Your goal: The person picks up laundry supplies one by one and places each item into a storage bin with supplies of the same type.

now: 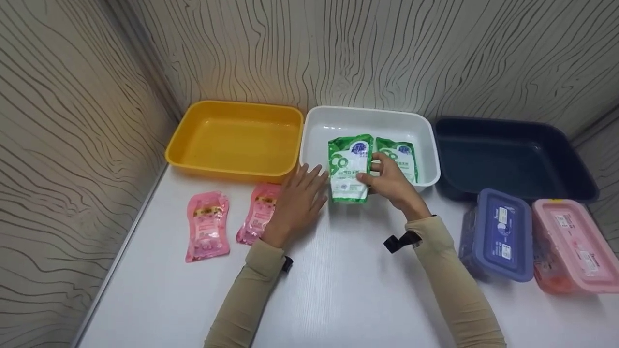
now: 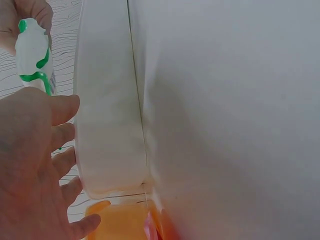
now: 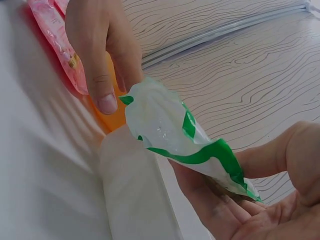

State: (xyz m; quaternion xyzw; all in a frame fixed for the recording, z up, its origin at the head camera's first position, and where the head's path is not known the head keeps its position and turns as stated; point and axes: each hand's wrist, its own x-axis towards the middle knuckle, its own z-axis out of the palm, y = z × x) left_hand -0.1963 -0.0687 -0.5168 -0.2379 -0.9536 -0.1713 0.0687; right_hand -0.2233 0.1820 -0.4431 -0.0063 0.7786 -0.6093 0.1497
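Note:
My right hand (image 1: 391, 181) grips a green-and-white refill pouch (image 1: 349, 169) by its right edge, thumb on the front, over the front rim of the white basin (image 1: 314, 118). In the right wrist view the pouch (image 3: 175, 130) shows its pale bottom end, with fingers on both sides of it. A second green-and-white pouch (image 1: 408, 157) lies inside the white basin, partly behind my right hand. My left hand (image 1: 300, 200) has its fingers spread beside the held pouch, near the basin's front left corner. It partly covers a pink pouch (image 1: 256, 217) on the table.
Another pink pouch (image 1: 208, 227) lies farther left. A yellow basin (image 1: 237, 145) stands left of the white one, a dark blue basin (image 1: 508, 159) right of it. A blue-lidded box (image 1: 500, 237) and a pink-lidded box (image 1: 575, 246) occupy the table's right side. Patterned walls enclose the back and sides.

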